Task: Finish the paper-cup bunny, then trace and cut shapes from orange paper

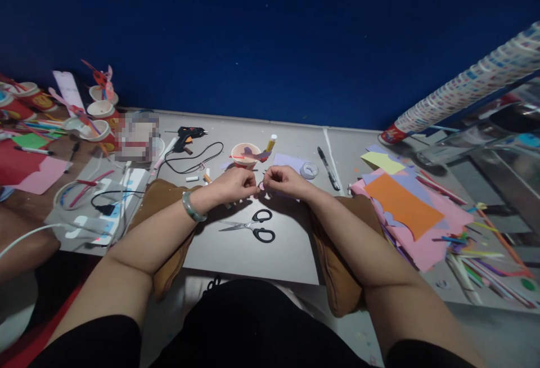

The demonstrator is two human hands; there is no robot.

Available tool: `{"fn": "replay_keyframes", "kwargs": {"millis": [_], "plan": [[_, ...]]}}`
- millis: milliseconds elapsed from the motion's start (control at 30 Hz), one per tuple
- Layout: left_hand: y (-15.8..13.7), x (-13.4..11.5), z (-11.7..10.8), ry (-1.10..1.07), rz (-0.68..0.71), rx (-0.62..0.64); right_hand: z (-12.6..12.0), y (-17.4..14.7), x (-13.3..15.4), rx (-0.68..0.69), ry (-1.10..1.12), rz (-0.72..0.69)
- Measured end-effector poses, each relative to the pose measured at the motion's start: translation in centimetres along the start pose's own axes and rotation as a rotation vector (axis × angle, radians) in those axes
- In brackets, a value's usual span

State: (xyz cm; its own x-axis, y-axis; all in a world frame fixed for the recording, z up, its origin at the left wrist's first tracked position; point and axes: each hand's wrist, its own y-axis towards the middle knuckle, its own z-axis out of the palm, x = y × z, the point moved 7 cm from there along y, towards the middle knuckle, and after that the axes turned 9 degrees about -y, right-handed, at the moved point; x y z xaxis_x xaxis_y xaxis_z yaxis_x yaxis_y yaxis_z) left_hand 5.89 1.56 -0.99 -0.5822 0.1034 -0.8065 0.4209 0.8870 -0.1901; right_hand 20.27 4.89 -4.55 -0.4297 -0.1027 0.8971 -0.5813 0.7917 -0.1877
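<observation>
A dark blue wall (270, 47) was fronted by a pale tabletop (291, 250), where black-handled scissors (248, 225) were laid. Beyond them, the left hand (237, 182) and right hand (287, 180) were held close together, fingers pinched narrow, near a paper cup (237, 153). A small pink piece (261, 186) was held at the right fingertips; whether the left gripped it could not be told.

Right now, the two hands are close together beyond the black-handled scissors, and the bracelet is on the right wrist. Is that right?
Not quite: the head view shows the bracelet on the left wrist. The left hand and right hand are indeed close together beyond the black-handled scissors.
</observation>
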Motion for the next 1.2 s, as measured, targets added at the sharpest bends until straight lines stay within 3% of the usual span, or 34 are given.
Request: {"fn": "replay_keyframes", "kwargs": {"millis": [133,233,300,400,533,633,800,1067,1200], "plan": [[-0.3,0.1,-0.9,-0.017,0.005,0.074,0.3,-0.1,0.3,0.046,-0.049,-0.024],[-0.3,0.2,-3.0,-0.099,0.033,0.053,-0.1,-0.2,0.3,0.009,-0.151,-0.031],[-0.1,0.8,-5.3,-0.183,0.029,-0.086,-0.3,-0.3,0.3,-0.03,-0.214,-0.024],[0.1,1.7,-8.5,-0.175,0.072,-0.402,-0.7,-0.2,0.2,-0.103,-0.253,-0.029],[0.5,1.4,-8.9,-0.013,0.261,-0.573,-1.5,0.2,-0.2,-0.266,-0.25,-0.044],[1.1,0.8,-7.2,0.113,0.353,-0.495,-1.8,0.3,-0.3,-0.388,-0.271,-0.075],[1.9,0.8,-5.4,0.157,0.273,-0.388,-1.3,1.0,-0.1,-0.454,-0.305,-0.169],[2.2,1.1,-6.4,0.162,0.204,-0.452,-0.5,4.5,-0.4,-0.402,-0.317,-0.103],[2.2,1.2,-6.7,0.092,0.181,-0.424,0.4,5.3,-0.2,-0.386,-0.411,-0.093]]}}
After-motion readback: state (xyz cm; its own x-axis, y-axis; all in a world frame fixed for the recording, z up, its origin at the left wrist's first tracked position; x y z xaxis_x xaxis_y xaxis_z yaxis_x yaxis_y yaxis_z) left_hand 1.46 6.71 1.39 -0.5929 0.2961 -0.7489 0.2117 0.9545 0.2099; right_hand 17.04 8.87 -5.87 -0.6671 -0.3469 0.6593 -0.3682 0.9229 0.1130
